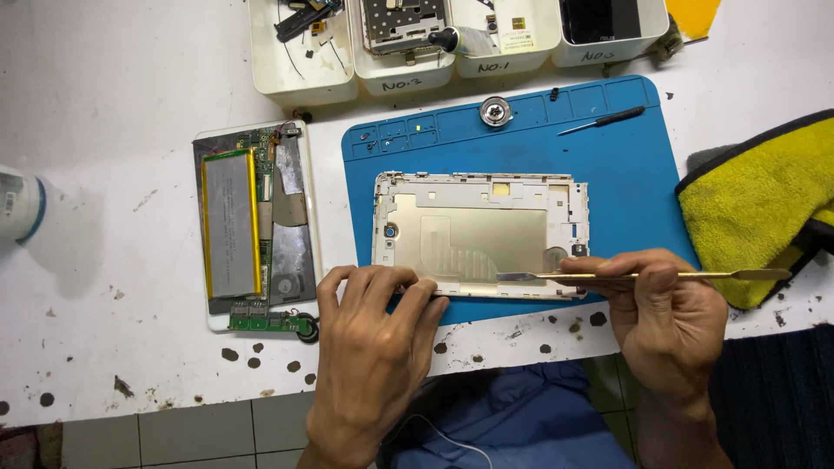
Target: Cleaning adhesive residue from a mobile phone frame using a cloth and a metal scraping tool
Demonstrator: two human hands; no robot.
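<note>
Step in hand: prying at the tablet back cover (480,236) on the blue mat (643,165).

Left hand (373,343): fingers spread flat, pinning the cover's near edge.

Right hand (669,317): fingers pinched on 1 metal spudger (643,275), its tip just beyond the left fingertips, apparently at the seam.

Next move likely calls for a shallow, gentle lever.

White bottle (19,205) cut by left edge

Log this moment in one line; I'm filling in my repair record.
left hand: steadies tablet back cover | right hand: holds metal pry tool, tip on cover's lower edge | blue mat underneath | opened tablet beside
</note>
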